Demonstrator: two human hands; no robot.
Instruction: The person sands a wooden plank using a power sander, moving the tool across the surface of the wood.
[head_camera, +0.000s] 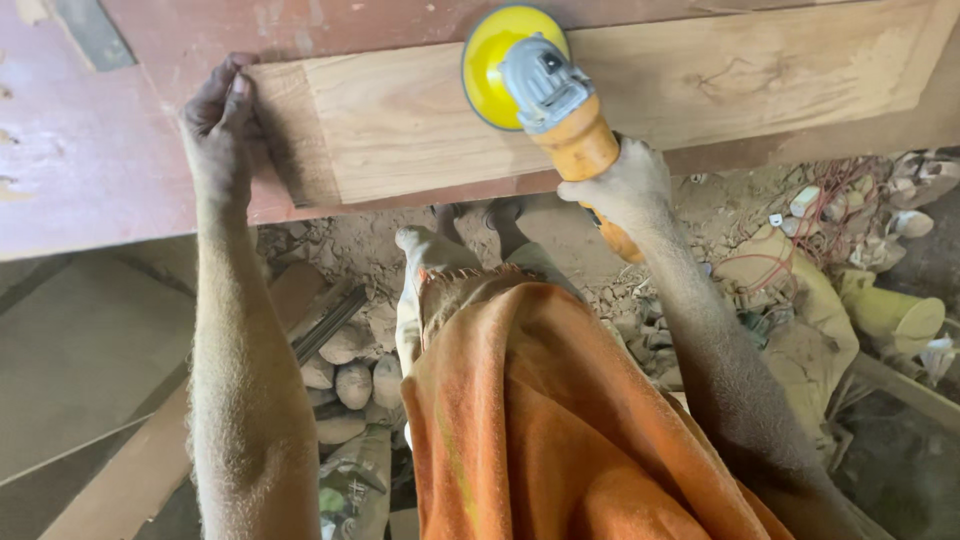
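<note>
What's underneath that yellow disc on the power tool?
The yellow disc sits on a pale wooden panel, gripped by the right hand. The left hand steadies the panel's end. The wood directly under the disc is covered.

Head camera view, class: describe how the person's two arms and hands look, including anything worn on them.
Both forearms are bare, with no sleeves or gloves, and coated in fine pale dust. The left hand and right hand show no rings, watch or bands.
</note>
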